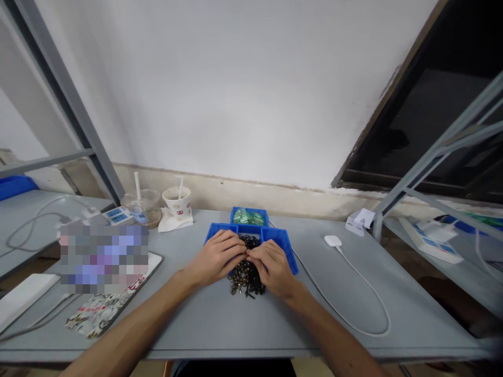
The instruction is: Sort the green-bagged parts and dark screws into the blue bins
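My left hand [217, 256] and my right hand [275, 266] meet fingertip to fingertip above a pile of small parts. Both are closed in a pinch; whatever sits between the fingers is too small to make out. The pile mixes brass-coloured metal pieces [237, 280] with black pieces [256, 285]. It spills from the middle of a blue divided tray [288, 243] onto the grey table. My hands partly cover the tray's left and right compartments. Right behind stands a smaller blue bin [249, 228] with green clear plastic packets [249, 216].
A paper cup [177, 204] and a clear plastic cup [147, 207] with straws stand back left. Nearby are a power strip [118, 215] and a patterned flat item [106, 309]. At right, a white charger [333, 241] trails its cable [363, 280] across the table [393, 309].
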`<control>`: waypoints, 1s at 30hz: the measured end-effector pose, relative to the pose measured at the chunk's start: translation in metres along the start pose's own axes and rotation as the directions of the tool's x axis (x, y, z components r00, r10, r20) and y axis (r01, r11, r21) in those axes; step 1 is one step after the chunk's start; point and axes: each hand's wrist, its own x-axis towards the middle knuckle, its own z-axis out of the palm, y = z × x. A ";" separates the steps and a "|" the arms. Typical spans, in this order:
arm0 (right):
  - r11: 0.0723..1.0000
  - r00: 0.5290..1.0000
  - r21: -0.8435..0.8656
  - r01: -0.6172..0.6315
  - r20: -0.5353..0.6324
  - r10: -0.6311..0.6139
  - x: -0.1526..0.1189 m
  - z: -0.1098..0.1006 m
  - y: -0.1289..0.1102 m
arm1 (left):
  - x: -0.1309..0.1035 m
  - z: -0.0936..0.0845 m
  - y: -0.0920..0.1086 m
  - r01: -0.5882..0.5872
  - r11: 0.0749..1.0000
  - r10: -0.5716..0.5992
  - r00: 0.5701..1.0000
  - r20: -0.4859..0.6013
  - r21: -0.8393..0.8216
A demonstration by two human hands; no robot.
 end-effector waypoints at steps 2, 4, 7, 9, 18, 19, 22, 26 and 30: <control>1.000 1.000 -0.009 -0.027 0.005 0.027 -0.001 0.001 0.002 | -0.001 0.001 0.000 0.011 1.000 -0.010 1.000 0.010 -0.017; 0.998 0.998 -0.021 -0.053 0.025 0.053 -0.001 0.001 0.003 | -0.002 0.002 0.000 0.010 0.999 -0.009 1.000 0.015 -0.037; 0.997 0.996 -0.034 -0.072 0.045 0.074 -0.001 0.000 0.004 | -0.002 0.002 0.002 0.018 0.999 -0.016 0.999 0.033 -0.048; 0.996 0.994 -0.041 -0.082 0.065 0.085 0.000 -0.001 0.003 | -0.001 0.002 0.004 0.042 0.998 -0.040 0.998 0.050 -0.041; 0.999 0.996 -0.008 -0.049 0.069 0.050 -0.001 0.000 0.004 | 0.001 0.001 0.005 0.101 0.995 -0.100 0.994 0.045 -0.026; 0.999 0.996 -0.008 -0.052 0.068 0.052 -0.002 0.000 0.005 | 0.001 0.001 0.005 0.099 0.995 -0.097 0.994 0.048 -0.028; 0.998 0.996 -0.012 -0.066 0.067 0.066 -0.003 0.002 0.006 | 0.000 0.002 0.005 0.090 0.995 -0.088 0.995 0.051 -0.036; 0.997 0.995 -0.017 -0.073 0.074 0.074 -0.005 0.003 0.006 | 0.000 0.003 0.005 0.079 0.996 -0.077 0.996 0.041 -0.046; 0.996 0.992 -0.023 -0.086 0.093 0.088 -0.006 0.004 0.004 | 0.000 0.003 0.006 0.056 0.996 -0.054 0.998 0.035 -0.068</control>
